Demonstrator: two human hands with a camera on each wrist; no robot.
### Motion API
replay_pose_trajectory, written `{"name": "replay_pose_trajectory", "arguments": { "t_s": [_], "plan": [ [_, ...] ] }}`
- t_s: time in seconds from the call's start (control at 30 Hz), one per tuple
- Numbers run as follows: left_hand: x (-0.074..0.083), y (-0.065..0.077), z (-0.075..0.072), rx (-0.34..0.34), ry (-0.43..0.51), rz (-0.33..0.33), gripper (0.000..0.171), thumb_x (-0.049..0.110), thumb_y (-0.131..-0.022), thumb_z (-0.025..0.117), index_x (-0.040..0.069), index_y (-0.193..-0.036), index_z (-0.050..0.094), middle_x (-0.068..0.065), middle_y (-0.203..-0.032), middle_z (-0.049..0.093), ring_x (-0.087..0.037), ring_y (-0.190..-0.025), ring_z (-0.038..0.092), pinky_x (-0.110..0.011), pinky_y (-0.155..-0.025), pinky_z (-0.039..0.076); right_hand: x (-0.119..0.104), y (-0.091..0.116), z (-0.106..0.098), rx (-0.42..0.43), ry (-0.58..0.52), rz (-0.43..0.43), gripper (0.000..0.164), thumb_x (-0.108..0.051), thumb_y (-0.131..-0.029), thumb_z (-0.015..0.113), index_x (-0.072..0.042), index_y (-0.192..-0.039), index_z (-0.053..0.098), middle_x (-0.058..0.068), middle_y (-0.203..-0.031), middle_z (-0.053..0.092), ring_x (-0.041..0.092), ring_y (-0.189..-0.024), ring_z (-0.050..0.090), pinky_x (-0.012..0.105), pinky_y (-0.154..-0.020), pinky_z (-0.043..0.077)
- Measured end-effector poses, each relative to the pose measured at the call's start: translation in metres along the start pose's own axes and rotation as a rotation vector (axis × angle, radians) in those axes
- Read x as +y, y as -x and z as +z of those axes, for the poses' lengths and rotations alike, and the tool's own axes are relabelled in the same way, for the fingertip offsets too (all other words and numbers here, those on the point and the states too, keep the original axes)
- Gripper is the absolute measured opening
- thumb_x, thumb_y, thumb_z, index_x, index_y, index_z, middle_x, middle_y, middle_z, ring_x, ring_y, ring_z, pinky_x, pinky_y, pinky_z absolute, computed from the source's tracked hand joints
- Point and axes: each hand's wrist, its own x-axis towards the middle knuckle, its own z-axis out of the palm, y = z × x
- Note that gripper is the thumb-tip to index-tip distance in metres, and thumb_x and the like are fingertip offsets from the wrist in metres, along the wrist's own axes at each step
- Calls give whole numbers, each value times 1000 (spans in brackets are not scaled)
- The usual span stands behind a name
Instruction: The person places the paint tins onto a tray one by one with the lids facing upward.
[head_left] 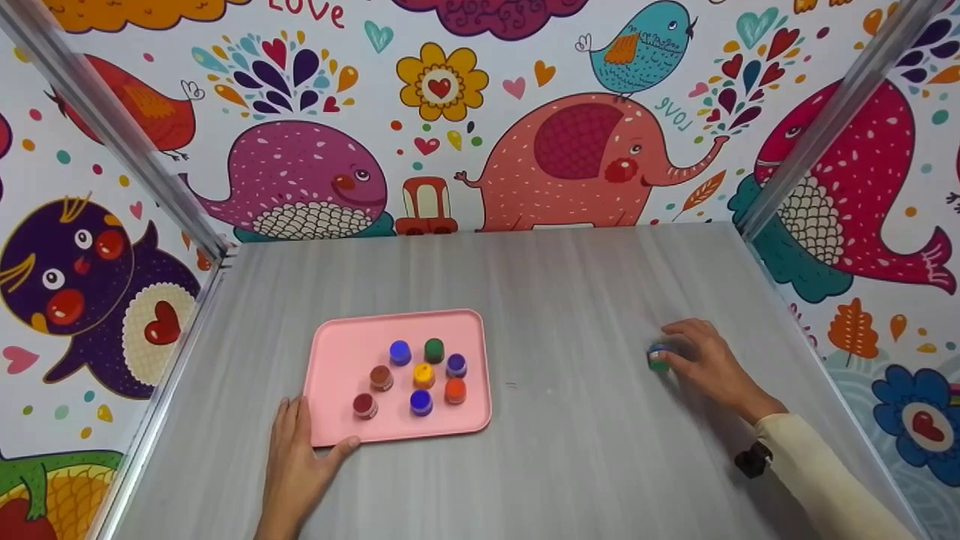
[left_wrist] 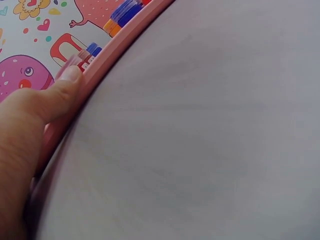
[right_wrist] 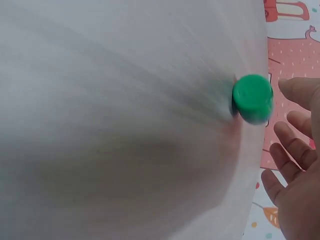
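A pink tray [head_left: 337, 345] carries several small paint jars, among them a yellow one [head_left: 424, 376], an orange-red one [head_left: 455, 391] and a brown one [head_left: 381, 378]. My left hand [head_left: 296, 457] holds the tray's near left corner, fingers along the left side and thumb on the front rim. In the left wrist view the thumb [left_wrist: 65, 90] lies over that rim. Off to the right, a green-capped jar [right_wrist: 253, 97] is on the table beside my right hand [head_left: 709, 367]. That hand's fingers are spread around the jar; in the right wrist view they look apart from it.
The grey table [head_left: 555, 450] runs back to a wall [head_left: 517, 150] printed with cartoon animals. Metal posts [head_left: 817, 127] stand at both back corners, and a rail [head_left: 165, 390] borders the left side. A black device [head_left: 753, 459] sits at the right wrist.
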Motion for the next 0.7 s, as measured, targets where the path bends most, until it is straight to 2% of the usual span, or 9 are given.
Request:
{"name": "replay_pose_trajectory", "arguments": {
  "t_s": [0.23,0.47,0.7],
  "plan": [
    [-2,-1,0,15,2,24,130,58,-88,89,-11,-171,15,-36,-176,17,-51,-167,3,-65,-134,6,8,2,-8,-46,-6,76,38,-12,-101,83,1,-135,71,18,-139,67,32,-132,53,5,-106,30],
    [-1,0,-1,-3,1,13,133,62,-88,88,-9,-172,13,-35,-177,15,-50,-167,2,-65,-134,5,11,5,-10,-74,-12,92,33,-10,-102,81,0,-132,74,17,-134,70,32,-128,57,6,-105,33],
    [-1,0,0,-1,-6,7,133,64,-88,87,-9,-172,13,-36,-176,15,-52,-167,4,-67,-134,6,8,11,-6,-98,-21,129,31,-17,-102,82,-5,-130,76,14,-129,71,28,-119,61,5,-100,41]
  ]
}}
